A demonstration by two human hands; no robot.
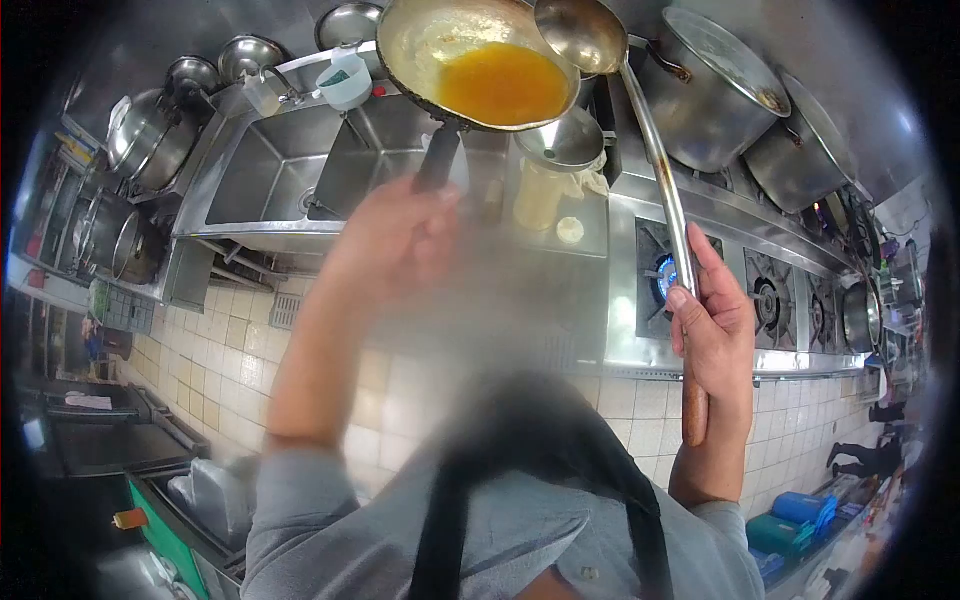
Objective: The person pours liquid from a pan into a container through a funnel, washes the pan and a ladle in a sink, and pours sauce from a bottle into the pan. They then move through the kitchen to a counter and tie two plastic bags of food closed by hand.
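My left hand (400,235) is wrapped round the dark handle of a pan (430,50), lifted up at the top of the view, with orange-yellow liquid (505,84) pooled in it. My right hand (715,325) grips the long handle of a metal ladle (583,35), whose bowl is at the pan's right rim. Below the pan, a metal funnel or bowl (562,140) sits over a pale container (538,195) on the steel counter (560,245), beside a small white lid (570,230). A blurred patch hides part of the counter's front.
A lit burner (664,275) is near my right hand, with more burners (768,298) to its right. Large pots (700,105) stand behind them. Steel sinks (262,175) are at the left, with a white measuring cup (344,85) behind. Far right, a person's dark-clad legs (865,460) show.
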